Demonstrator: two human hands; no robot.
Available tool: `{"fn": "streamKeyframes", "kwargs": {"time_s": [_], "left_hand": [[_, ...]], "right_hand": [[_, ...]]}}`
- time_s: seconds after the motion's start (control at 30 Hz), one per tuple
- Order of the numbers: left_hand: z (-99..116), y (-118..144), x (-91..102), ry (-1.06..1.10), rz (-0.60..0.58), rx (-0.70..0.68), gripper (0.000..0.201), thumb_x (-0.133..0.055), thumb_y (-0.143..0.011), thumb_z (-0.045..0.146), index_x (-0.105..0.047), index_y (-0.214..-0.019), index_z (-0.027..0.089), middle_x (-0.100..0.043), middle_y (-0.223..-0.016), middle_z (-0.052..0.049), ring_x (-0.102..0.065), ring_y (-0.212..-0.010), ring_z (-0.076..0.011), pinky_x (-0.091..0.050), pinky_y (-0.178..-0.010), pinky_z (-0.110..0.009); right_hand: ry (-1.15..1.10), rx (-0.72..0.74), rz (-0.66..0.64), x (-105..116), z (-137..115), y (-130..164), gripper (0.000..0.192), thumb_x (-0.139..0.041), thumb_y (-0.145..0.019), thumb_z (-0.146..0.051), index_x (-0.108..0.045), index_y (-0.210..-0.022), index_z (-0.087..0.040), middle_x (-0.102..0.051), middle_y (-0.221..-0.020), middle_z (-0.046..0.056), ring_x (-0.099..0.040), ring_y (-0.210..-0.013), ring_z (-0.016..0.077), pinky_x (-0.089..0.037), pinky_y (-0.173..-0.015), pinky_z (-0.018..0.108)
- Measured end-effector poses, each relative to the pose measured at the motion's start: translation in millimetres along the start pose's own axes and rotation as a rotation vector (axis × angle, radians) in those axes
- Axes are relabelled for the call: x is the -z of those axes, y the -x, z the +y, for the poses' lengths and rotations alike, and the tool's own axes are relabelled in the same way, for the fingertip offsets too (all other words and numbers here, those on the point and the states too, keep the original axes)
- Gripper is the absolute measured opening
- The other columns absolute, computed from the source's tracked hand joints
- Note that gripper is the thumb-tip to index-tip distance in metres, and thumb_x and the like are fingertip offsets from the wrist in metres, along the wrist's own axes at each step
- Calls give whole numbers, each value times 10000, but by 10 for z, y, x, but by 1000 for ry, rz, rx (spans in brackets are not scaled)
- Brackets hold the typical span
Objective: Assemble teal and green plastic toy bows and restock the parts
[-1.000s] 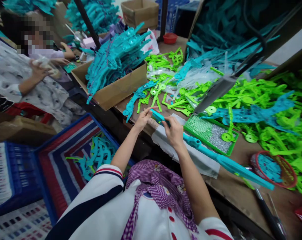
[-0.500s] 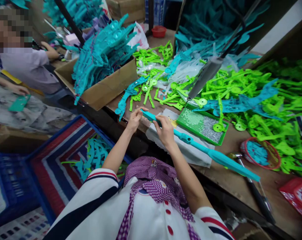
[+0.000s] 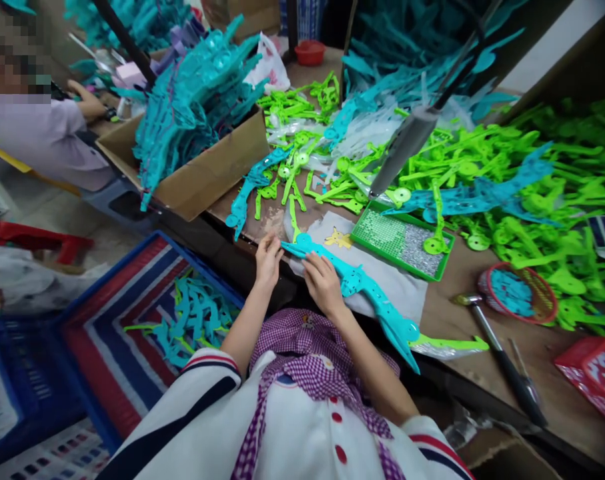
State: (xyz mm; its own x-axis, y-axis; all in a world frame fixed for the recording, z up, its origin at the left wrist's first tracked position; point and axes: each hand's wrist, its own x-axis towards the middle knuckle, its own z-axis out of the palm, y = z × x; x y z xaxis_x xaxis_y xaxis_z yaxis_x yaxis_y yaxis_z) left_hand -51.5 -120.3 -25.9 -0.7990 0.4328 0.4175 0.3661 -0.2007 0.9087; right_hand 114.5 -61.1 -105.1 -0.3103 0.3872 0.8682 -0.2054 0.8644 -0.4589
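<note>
A long teal plastic piece (image 3: 377, 300) lies slanting across the table edge in front of me, its broad side with holes and round bosses facing up. Its narrow left tip is pinched by the fingers of my left hand (image 3: 268, 260). My right hand (image 3: 324, 283) grips the near edge of the same piece, thumb and fingers pressed together. Beneath it spreads a whitish cloth (image 3: 407, 290) with a small yellow figure on it. A bright green arm-like part (image 3: 452, 344) sticks out past the piece's right end.
Beyond the cloth sits a green tray (image 3: 439, 270) of small metal parts, under a hanging grey power screwdriver (image 3: 405, 150). Green parts (image 3: 482, 160) heap behind. A hammer (image 3: 502, 360) and red basket (image 3: 552, 310) are rightward; a lined blue crate (image 3: 107, 347) stands left.
The teal piece has turned from edge-on to broad side up, and its right end has come nearer to me. Both hands have moved slightly lower in view, still holding it.
</note>
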Motion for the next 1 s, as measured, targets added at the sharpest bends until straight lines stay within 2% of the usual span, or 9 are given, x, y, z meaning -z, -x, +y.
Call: {"fn": "streamKeyframes", "kwargs": {"time_s": [0.1, 0.23, 0.27, 0.33, 0.47, 0.63, 0.73, 0.9, 1.0], "left_hand": [[5, -8, 113, -59, 23, -47, 450, -785, -727, 445, -599, -1072, 224, -632, -1171, -99, -619, -1163, -224, -530, -956, -347], [85, 194, 193, -252, 62, -276, 422, -778, -744, 372, -589, -1078, 198, -599, -1197, -104, -619, -1114, -198, -530, -911, -283], [121, 279, 158, -309, 5, -340, 377, -757, -775, 355, -599, -1077, 195, -604, -1180, -95, -623, -1092, -189, -532, -896, -276], [210, 457, 10, -414, -247, -434, 254, -700, -849, 324, -634, -1055, 192, -630, -1132, -78, -631, -1064, -180, -537, -879, -276], [391, 689, -526, -585, -795, -565, 146, -632, -942, 282, -686, -1046, 196, -687, -1071, -63, -637, -1062, -190, -530, -945, -335], [521, 575, -1134, -803, -1012, -702, 230, -576, -993, 303, -650, -1183, 195, -659, -1195, -80, -604, -1158, -218, -479, -1038, -401], [532, 386, -1113, -943, -1070, -702, 340, -601, -982, 329, -597, -1296, 198, -603, -1312, -100, -562, -1238, -241, -442, -1075, -415], [423, 102, -723, -1348, -1160, -698, 502, -744, -879, 288, -576, -1342, 192, -599, -1325, -137, -517, -1285, -316, -343, -1123, -496], [404, 33, -629, -1411, -1190, -769, 383, -723, -888, 261, -631, -1253, 187, -641, -1229, -124, -557, -1208, -312, -358, -1088, -496]], "right_hand": [[31, -81, 158, 558, -214, 540, 285, -557, -965, -213, -651, -1219, -300, -707, -1208, 65, -669, -1149, 251, -550, -1021, 496], [199, -541, 612, 1235, -157, 1279, 190, -593, -948, -276, -704, -1082, -199, -715, -1062, 101, -677, -1025, 251, -543, -942, 461], [253, -666, 719, 1340, -90, 1425, 218, -587, -949, -321, -709, -1049, -170, -706, -1040, 113, -667, -1014, 251, -534, -933, 452], [334, -848, 849, 1456, 51, 1652, 318, -581, -936, -404, -711, -1015, -125, -687, -1027, 139, -647, -1005, 261, -526, -899, 439], [382, -892, 833, 1428, 188, 1781, 364, -566, -935, -445, -709, -1001, -116, -680, -996, 137, -638, -980, 245, -512, -892, 407], [375, -716, 500, 1363, 70, 1646, 380, -522, -968, -484, -711, -1050, -165, -686, -1132, 136, -627, -1104, 255, -454, -1022, 450], [356, -793, 527, 1395, -32, 1753, 356, -558, -951, -475, -711, -1061, -174, -677, -1165, 129, -618, -1128, 250, -440, -1051, 447], [-58, -1219, 1022, 1340, 167, 1970, 507, -645, -778, -586, -628, -1052, -160, -652, -1041, 94, -626, -960, 223, -521, -884, 412], [-364, -1268, 1155, 1263, 341, 1930, 626, -753, -615, -569, -561, -1083, -201, -610, -1085, 49, -607, -960, 190, -528, -798, 341]]}}
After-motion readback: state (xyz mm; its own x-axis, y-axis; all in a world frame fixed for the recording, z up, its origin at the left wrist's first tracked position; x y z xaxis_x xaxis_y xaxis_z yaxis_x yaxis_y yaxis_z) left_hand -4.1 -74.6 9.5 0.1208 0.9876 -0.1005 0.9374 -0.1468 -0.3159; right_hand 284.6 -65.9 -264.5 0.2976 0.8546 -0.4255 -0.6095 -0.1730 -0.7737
